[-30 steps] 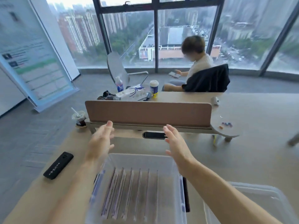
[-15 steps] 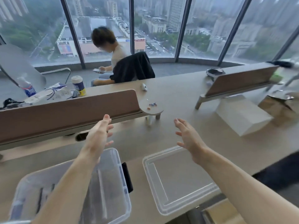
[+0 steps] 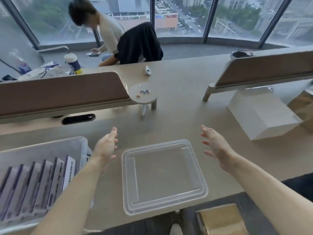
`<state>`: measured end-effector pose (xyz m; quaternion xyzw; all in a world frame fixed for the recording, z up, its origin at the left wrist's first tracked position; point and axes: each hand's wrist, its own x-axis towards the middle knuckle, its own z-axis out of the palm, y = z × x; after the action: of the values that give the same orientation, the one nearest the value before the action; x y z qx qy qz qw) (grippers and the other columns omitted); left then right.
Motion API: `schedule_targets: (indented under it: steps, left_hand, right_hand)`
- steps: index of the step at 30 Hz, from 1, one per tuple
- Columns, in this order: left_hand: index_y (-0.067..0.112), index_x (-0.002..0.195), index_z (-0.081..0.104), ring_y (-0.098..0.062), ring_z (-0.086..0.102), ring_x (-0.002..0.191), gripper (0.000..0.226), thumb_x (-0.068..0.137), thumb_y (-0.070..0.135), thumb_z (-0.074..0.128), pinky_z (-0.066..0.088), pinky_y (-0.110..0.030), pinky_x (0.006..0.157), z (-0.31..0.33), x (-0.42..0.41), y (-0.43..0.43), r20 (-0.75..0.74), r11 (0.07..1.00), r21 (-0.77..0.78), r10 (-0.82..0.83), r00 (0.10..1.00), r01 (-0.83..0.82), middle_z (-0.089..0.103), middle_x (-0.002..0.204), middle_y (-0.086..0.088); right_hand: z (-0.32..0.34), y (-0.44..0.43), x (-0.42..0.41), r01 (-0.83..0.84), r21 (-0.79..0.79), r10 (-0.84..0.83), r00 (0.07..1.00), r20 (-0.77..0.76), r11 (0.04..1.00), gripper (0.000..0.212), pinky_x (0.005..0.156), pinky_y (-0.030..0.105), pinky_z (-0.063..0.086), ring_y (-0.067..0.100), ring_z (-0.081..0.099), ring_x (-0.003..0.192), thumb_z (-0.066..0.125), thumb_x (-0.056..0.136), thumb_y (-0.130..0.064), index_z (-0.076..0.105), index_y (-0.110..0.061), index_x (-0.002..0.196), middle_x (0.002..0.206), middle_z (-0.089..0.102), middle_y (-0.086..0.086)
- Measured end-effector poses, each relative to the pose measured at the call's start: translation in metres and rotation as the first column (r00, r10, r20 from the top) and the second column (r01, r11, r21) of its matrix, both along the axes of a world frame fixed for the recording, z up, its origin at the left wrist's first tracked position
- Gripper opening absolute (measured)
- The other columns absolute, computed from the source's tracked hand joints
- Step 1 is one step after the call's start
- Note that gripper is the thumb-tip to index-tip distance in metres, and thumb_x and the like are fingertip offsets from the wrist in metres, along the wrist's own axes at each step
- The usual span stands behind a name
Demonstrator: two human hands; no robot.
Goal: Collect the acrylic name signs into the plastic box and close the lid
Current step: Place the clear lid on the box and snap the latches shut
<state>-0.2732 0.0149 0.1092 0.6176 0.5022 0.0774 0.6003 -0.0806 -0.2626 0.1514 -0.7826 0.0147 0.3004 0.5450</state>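
Fingers of the left hand straight and slightly spread, gripping nothing. Fingers of the right hand likewise open and empty. Both hands in the air, palms turned inward, one at each far corner of the clear lid, near it but apparently not touching.

Lid flat on the table, close to the front edge. Left of the lid, just beside the left forearm, the plastic box, uncovered, with the acrylic name signs standing on edge in a row inside. No loose signs in sight on the table, so collecting judged finished. Step in hand judged to be the reach for the lid.

Next move likely calls for gripping the lid by two opposite edges and lifting it level. Then carrying it left over the box, lining up the rims and pressing down until seated.

Further out: a brown divider panel, a white carton, a seated person by the windows.

Against half a second back: lid now centred between the hands rather than under the right one, box further toward the left edge of view, hands lower and nearer the lid. Against a full second back: hands then over the box, facing the divider.
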Motion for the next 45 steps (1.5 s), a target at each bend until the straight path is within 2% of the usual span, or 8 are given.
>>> schedule_targets:
  steps: [7, 13, 18, 26, 30, 37, 41, 45]
  left_hand:
    - [0.02, 0.131, 0.058, -0.024, 0.057, 0.122, 0.05, 0.102, 0.059, 0.043, 0.047, -0.05, 0.105, -0.044, -0.007, -0.023, -0.175, 0.994, -0.065, 0.075, 0.982, -0.087, 0.059, 0.135, -0.004]
    - [0.022, 0.151, 0.044, -0.026, 0.047, 0.139, 0.062, 0.102, 0.06, 0.041, 0.041, -0.054, 0.112, -0.102, -0.009, -0.026, -0.344, 0.985, -0.143, 0.045, 0.938, -0.1, 0.047, 0.155, -0.004]
    - [0.018, 0.155, 0.039, -0.03, 0.04, 0.146, 0.061, 0.105, 0.054, 0.039, 0.032, -0.054, 0.117, -0.154, -0.008, -0.037, -0.44, 0.968, -0.191, 0.063, 0.896, -0.162, 0.041, 0.16, -0.002]
    - [0.022, 0.128, 0.059, -0.021, 0.06, 0.096, 0.03, 0.108, 0.038, 0.045, 0.044, -0.037, 0.088, -0.173, 0.002, -0.044, -0.377, 0.944, -0.217, 0.154, 0.913, -0.249, 0.065, 0.115, 0.001]
    - [0.018, 0.126, 0.057, -0.01, 0.058, 0.083, 0.026, 0.106, 0.033, 0.05, 0.043, -0.028, 0.067, -0.145, 0.013, -0.034, -0.315, 0.96, -0.172, 0.159, 0.936, -0.221, 0.064, 0.113, 0.0]
    - [0.026, 0.135, 0.058, -0.025, 0.065, 0.116, 0.039, 0.097, 0.031, 0.06, 0.052, -0.05, 0.101, -0.01, 0.028, 0.007, -0.082, 0.98, 0.089, 0.188, 0.979, -0.18, 0.066, 0.13, 0.0]
    - [0.023, 0.125, 0.061, -0.024, 0.07, 0.087, 0.025, 0.101, 0.015, 0.06, 0.054, -0.035, 0.067, 0.077, 0.027, 0.022, 0.118, 0.956, 0.202, 0.193, 0.974, -0.214, 0.074, 0.113, -0.011]
    - [0.028, 0.137, 0.06, -0.012, 0.068, 0.097, 0.035, 0.102, 0.023, 0.061, 0.055, -0.041, 0.091, 0.137, 0.011, 0.038, 0.251, 0.897, 0.35, 0.186, 0.95, -0.268, 0.07, 0.121, -0.003]
  right_hand:
    - [-0.055, -0.011, 0.034, -0.081, -0.053, 0.074, 0.991, -0.114, 0.995, 0.048, 0.097, 0.042, 0.043, 0.019, 0.052, 0.122, 0.049, 0.1, -0.049, 0.052, -0.023, 0.141, 0.135, 0.055, -0.003]
    - [-0.124, -0.012, 0.047, -0.127, -0.16, 0.101, 0.981, -0.163, 0.979, 0.046, 0.088, 0.037, 0.043, 0.018, 0.054, 0.113, 0.048, 0.101, -0.049, 0.055, -0.02, 0.136, 0.128, 0.057, -0.002]
    - [-0.183, -0.023, 0.047, -0.173, -0.286, 0.12, 0.973, -0.195, 0.943, 0.065, 0.115, 0.047, 0.037, 0.023, 0.045, 0.138, 0.05, 0.098, -0.053, 0.042, -0.017, 0.152, 0.154, 0.045, 0.001]
    - [-0.228, -0.024, 0.043, -0.172, -0.299, 0.083, 0.954, -0.287, 0.939, 0.072, 0.119, 0.045, 0.024, 0.029, 0.029, 0.151, 0.055, 0.1, -0.038, 0.023, -0.012, 0.159, 0.166, 0.027, 0.007]
    - [-0.199, -0.024, 0.056, -0.143, -0.252, 0.083, 0.969, -0.234, 0.957, 0.068, 0.119, 0.045, 0.027, 0.027, 0.033, 0.149, 0.059, 0.097, -0.03, 0.031, -0.016, 0.157, 0.163, 0.034, 0.001]
    - [-0.073, 0.004, 0.094, -0.109, -0.027, 0.11, 0.994, 0.027, 0.994, 0.053, 0.108, 0.046, 0.046, 0.025, 0.063, 0.12, 0.062, 0.085, -0.028, 0.058, -0.017, 0.137, 0.131, 0.067, 0.004]
    - [0.015, 0.028, 0.104, -0.13, 0.132, 0.106, 0.978, 0.18, 0.983, 0.051, 0.109, 0.05, 0.046, 0.027, 0.065, 0.118, 0.061, 0.084, -0.025, 0.06, -0.013, 0.134, 0.129, 0.069, 0.006]
    - [0.077, 0.05, 0.096, -0.159, 0.265, 0.099, 0.969, 0.228, 0.951, 0.067, 0.115, 0.044, 0.038, 0.022, 0.058, 0.13, 0.06, 0.079, -0.031, 0.052, -0.02, 0.144, 0.141, 0.062, 0.001]
